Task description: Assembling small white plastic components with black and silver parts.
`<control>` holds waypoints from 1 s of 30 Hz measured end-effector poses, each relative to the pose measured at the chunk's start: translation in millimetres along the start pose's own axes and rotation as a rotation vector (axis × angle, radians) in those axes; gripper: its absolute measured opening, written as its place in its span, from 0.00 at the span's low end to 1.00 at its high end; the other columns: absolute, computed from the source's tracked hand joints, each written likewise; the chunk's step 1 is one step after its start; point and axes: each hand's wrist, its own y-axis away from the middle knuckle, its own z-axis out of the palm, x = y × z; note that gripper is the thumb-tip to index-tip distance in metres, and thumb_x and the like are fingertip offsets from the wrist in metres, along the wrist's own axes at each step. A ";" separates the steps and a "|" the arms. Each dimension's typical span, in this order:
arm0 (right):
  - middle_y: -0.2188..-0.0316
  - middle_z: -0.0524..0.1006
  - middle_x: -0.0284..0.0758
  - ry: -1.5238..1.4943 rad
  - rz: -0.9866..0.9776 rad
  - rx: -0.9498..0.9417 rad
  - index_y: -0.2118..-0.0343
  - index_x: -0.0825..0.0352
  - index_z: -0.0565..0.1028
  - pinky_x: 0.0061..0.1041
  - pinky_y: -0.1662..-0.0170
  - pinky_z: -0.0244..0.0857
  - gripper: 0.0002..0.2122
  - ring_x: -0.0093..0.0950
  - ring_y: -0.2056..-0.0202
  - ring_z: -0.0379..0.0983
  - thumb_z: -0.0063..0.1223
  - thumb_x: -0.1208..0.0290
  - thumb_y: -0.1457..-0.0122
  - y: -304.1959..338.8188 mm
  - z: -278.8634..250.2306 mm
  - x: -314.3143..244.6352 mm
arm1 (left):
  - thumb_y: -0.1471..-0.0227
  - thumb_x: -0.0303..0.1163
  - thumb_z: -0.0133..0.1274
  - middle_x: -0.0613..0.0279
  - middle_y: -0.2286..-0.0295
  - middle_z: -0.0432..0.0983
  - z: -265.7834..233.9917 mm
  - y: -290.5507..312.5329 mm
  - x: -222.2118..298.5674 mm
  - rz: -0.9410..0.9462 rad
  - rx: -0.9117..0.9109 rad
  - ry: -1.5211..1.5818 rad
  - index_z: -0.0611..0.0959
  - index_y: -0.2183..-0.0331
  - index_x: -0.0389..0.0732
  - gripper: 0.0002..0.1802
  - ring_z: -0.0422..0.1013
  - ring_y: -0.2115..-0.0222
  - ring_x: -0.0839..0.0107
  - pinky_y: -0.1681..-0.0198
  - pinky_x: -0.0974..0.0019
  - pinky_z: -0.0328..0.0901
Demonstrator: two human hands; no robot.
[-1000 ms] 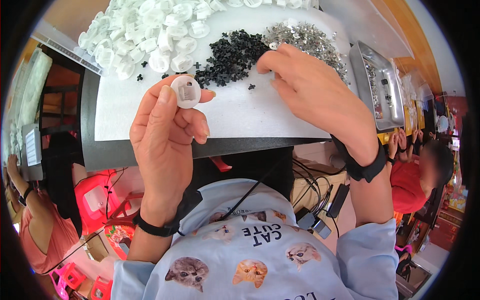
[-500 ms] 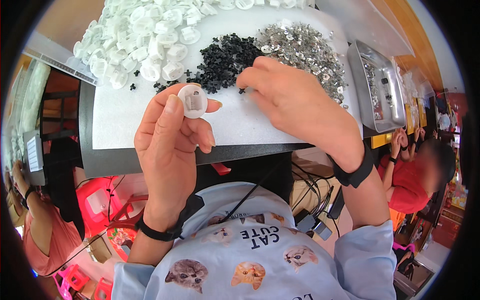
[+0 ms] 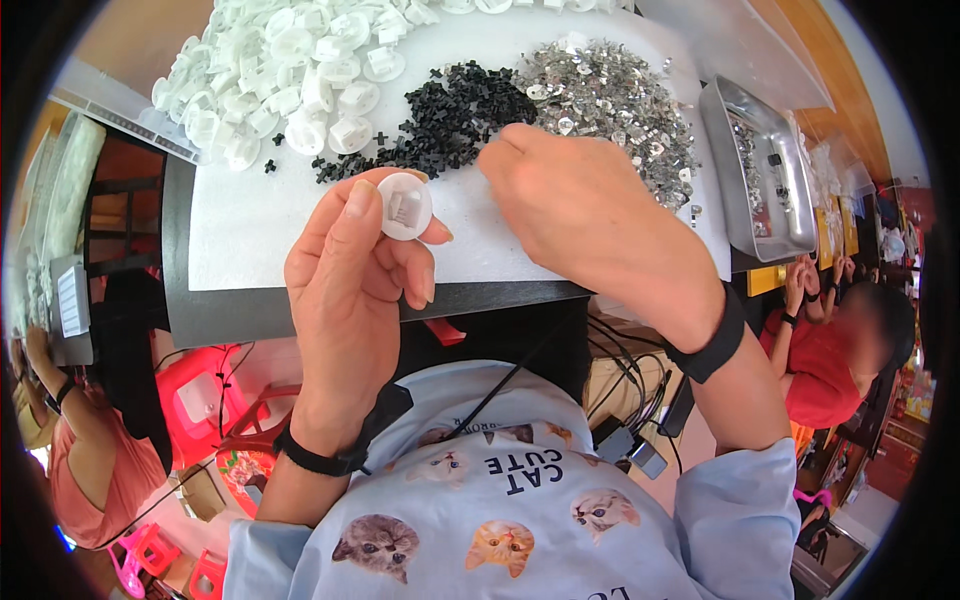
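My left hand (image 3: pixel 345 265) pinches a round white plastic disc (image 3: pixel 407 208) between thumb and fingers, above the near edge of the white sheet (image 3: pixel 245 245). A raised, boxy part with a slot stands on the disc's face. My right hand (image 3: pixel 585 200) is to its right, fingers drawn together and pointing left; whatever they may hold is hidden. Just beyond its fingertips lies a heap of small black cross-shaped pieces (image 3: pixel 455 115). A pile of small shiny metal pieces (image 3: pixel 615 105) spreads behind the right hand.
Many more white discs (image 3: pixel 290 65) are heaped at the far left. A metal tray (image 3: pixel 732 175) holding small parts stands at the right. Cables (image 3: pixel 640 385) hang below the table's dark edge. Other people sit at left and right, one in a red top (image 3: pixel 820 370).
My left hand and the disc have shifted slightly right. My right fingers have drawn together, and the black cross piece seen at their tips before no longer shows.
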 end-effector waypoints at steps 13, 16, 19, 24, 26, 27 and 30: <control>0.77 0.69 0.37 -0.135 -0.015 0.221 0.72 0.71 0.68 0.32 0.77 0.63 0.04 0.35 0.78 0.70 0.50 0.77 0.47 6.1 13.5 5.4 | 0.39 0.43 0.39 0.61 0.82 0.73 4.6 -1.7 3.1 -0.144 -0.027 0.071 0.78 0.64 0.30 0.23 0.63 0.88 0.80 0.86 0.77 0.56; 0.81 0.68 0.28 -0.618 0.170 0.184 0.71 0.70 0.71 0.21 0.79 0.57 0.05 0.18 0.81 0.64 0.51 0.75 0.44 5.6 -11.4 -1.3 | 0.39 0.43 0.39 0.61 0.83 0.72 7.1 1.0 7.4 -0.221 -0.023 0.106 0.79 0.65 0.30 0.24 0.62 0.89 0.80 0.86 0.78 0.55; 0.83 0.66 0.22 -1.043 0.284 0.040 0.72 0.70 0.72 0.13 0.78 0.52 0.06 0.10 0.79 0.58 0.53 0.72 0.42 8.0 -28.0 -7.4 | 0.39 0.45 0.37 0.58 0.84 0.71 10.7 1.3 5.6 -0.242 -0.043 0.056 0.76 0.66 0.31 0.25 0.59 0.92 0.77 0.90 0.77 0.52; 0.81 0.67 0.21 -1.082 0.241 0.006 0.72 0.69 0.72 0.11 0.77 0.52 0.06 0.09 0.78 0.58 0.51 0.73 0.41 4.8 -27.1 -12.3 | 0.39 0.44 0.40 0.58 0.85 0.72 16.4 1.4 6.4 -0.341 -0.042 0.193 0.77 0.75 0.34 0.24 0.62 0.92 0.77 0.90 0.76 0.56; 0.80 0.68 0.22 -1.060 0.222 0.004 0.72 0.69 0.72 0.11 0.77 0.53 0.06 0.09 0.78 0.58 0.51 0.73 0.41 5.3 -23.5 -12.2 | 0.39 0.44 0.41 0.58 0.85 0.72 17.0 1.8 4.7 -0.357 -0.054 0.186 0.77 0.77 0.35 0.24 0.62 0.92 0.76 0.91 0.76 0.57; 0.80 0.68 0.22 -1.061 0.200 0.022 0.72 0.70 0.72 0.11 0.76 0.54 0.06 0.09 0.77 0.59 0.51 0.73 0.41 5.7 -21.4 -12.4 | 0.39 0.45 0.40 0.58 0.86 0.72 18.1 2.1 4.8 -0.369 -0.042 0.181 0.77 0.77 0.35 0.24 0.63 0.92 0.76 0.91 0.76 0.56; 0.80 0.69 0.23 -1.031 0.174 0.037 0.73 0.70 0.71 0.12 0.76 0.55 0.06 0.10 0.77 0.60 0.50 0.74 0.41 6.3 -20.7 -13.1 | 0.39 0.46 0.40 0.58 0.86 0.72 20.5 2.6 5.3 -0.390 -0.028 0.163 0.77 0.77 0.35 0.25 0.63 0.92 0.76 0.91 0.76 0.56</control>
